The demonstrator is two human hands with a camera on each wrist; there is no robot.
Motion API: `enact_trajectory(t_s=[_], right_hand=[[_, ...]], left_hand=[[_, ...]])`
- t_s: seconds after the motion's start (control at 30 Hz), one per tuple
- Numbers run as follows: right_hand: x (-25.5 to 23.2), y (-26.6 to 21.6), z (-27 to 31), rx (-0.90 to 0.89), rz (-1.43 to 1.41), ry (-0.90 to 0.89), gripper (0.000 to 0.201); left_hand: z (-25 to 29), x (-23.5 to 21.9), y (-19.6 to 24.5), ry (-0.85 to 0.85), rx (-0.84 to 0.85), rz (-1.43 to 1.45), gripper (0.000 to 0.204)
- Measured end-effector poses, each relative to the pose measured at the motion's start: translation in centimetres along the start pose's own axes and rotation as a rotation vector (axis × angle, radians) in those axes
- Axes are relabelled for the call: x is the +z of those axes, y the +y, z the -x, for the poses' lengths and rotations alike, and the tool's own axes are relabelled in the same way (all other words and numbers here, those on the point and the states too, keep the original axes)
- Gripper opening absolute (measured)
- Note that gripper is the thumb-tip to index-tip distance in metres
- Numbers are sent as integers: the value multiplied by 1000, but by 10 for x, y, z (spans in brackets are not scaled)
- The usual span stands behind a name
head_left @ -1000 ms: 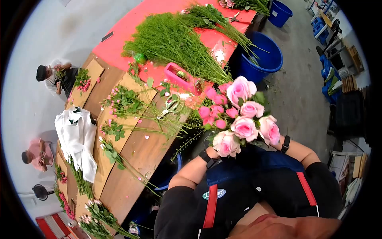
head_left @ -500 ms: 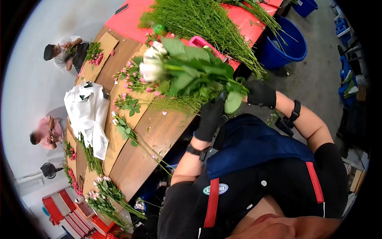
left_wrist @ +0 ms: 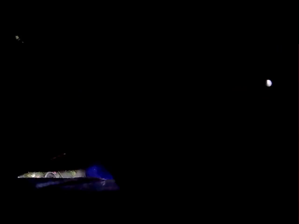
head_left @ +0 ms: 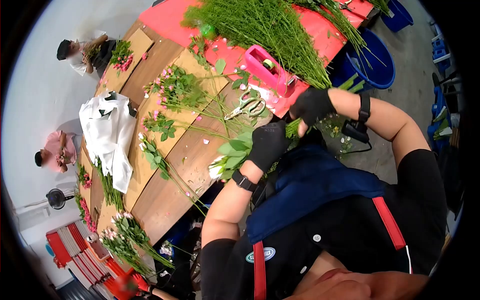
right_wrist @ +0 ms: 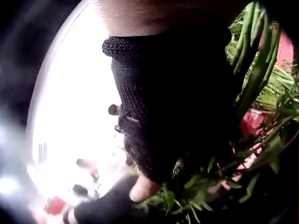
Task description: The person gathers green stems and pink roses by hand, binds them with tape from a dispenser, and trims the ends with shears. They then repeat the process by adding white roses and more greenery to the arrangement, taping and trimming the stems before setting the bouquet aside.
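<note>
A bunch of flowers with green leaves point(head_left: 238, 149) and a white bloom at its lower left is held across the front of the body in the head view. My left hand point(head_left: 269, 146), in a black glove, grips it just behind the leaves. Closer to the stem ends, my gloved right hand point(head_left: 313, 107) curls round the green stems, which stick out beyond it toward a blue bucket. In the right wrist view the right hand point(right_wrist: 159, 107) shows its bare thumb tip beside leaves point(right_wrist: 196, 191). The left wrist view is almost black.
Scissors point(head_left: 246, 106) and a pink tape dispenser point(head_left: 265, 67) lie on the table point(head_left: 175, 200), near cut stems and greenery point(head_left: 270, 35). White wrapping point(head_left: 106, 135) lies further left. Blue buckets point(head_left: 384, 75) stand at the right; two people are at the far side.
The bunch has swung from blooms facing up, through blooms pointing left, to lying low with its stems toward the upper right. Both hands have come into clear view round it.
</note>
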State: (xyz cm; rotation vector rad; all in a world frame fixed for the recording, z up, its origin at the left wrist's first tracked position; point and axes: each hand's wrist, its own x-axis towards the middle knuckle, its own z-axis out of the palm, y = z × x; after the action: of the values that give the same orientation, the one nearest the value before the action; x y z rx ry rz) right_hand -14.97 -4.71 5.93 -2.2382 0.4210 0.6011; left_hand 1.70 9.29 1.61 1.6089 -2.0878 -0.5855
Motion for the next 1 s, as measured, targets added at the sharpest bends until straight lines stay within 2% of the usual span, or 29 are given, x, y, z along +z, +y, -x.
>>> enact_trajectory(t_s=[0.03, 0.07, 0.1, 0.13, 0.17, 0.2, 0.27, 0.3, 0.4, 0.43, 0.47, 0.53, 0.6, 0.63, 0.67, 0.73, 0.8, 0.83, 0.87, 0.93, 1.0], right_hand=[[-11, 17, -1, 33, -94, 106, 47], [-23, 31, -4, -7, -113, 284, 41], [-50, 16, 0, 64, -191, 357, 34], [-50, 38, -18, -284, 161, 744, 39], [-55, 64, -26, -136, 312, 564, 44], [-67, 63, -28, 26, 429, 439, 53], [-81, 74, -34, 181, 584, 303, 60], [-72, 101, -45, 98, 668, 488, 44], [-83, 132, -58, 8, 642, 351, 26], [-81, 141, -53, -203, 638, 620, 15], [-82, 152, -47, -217, 677, 610, 15], [-97, 153, -14, -181, 755, 551, 22], [-93, 176, 9, -67, 715, 286, 23], [-91, 176, 21, 73, 583, 146, 27], [-88, 185, 31, -120, 598, 75, 32], [-85, 171, 27, -242, 260, 208, 34], [-86, 138, 13, -136, -15, 354, 31], [-78, 136, -4, -43, -67, 367, 28], [-67, 134, -17, 2, -124, 339, 28], [-56, 114, -38, 212, 51, 319, 28], [-45, 121, -66, 208, 37, 425, 25]], left_hand=[[-7, 5, -1, -28, -34, -17, 38], [-14, 9, 1, -13, -25, -10, 33], [-20, 14, 4, 3, -18, -4, 29], [-27, 19, 7, 17, -10, 0, 24], [-32, 27, 8, 12, -3, -5, 24], [-38, 32, 11, -16, -17, 1, 28], [-48, 38, 18, -73, -52, 11, 36], [-52, 40, 20, -99, -53, -2, 36], [-63, 48, 30, -130, -83, 20, 36], [-67, 48, 33, -92, -69, 24, 36], [-69, 47, 36, -54, -59, 28, 36], [-68, 47, 39, -45, -59, 33, 36], [-65, 49, 39, -96, -73, 28, 36], [-66, 50, 41, -85, -82, 47, 35], [-68, 51, 43, -73, -87, 65, 35], [-72, 52, 44, -67, -114, 59, 34], [-79, 54, 40, -82, -157, 12, 34], [-87, 43, 46, -187, -252, 1, 36], [-89, 45, 42, -165, -235, 7, 37], [-92, 48, 32, -116, -198, 13, 39], [-98, 43, 30, -155, -251, 8, 44]])
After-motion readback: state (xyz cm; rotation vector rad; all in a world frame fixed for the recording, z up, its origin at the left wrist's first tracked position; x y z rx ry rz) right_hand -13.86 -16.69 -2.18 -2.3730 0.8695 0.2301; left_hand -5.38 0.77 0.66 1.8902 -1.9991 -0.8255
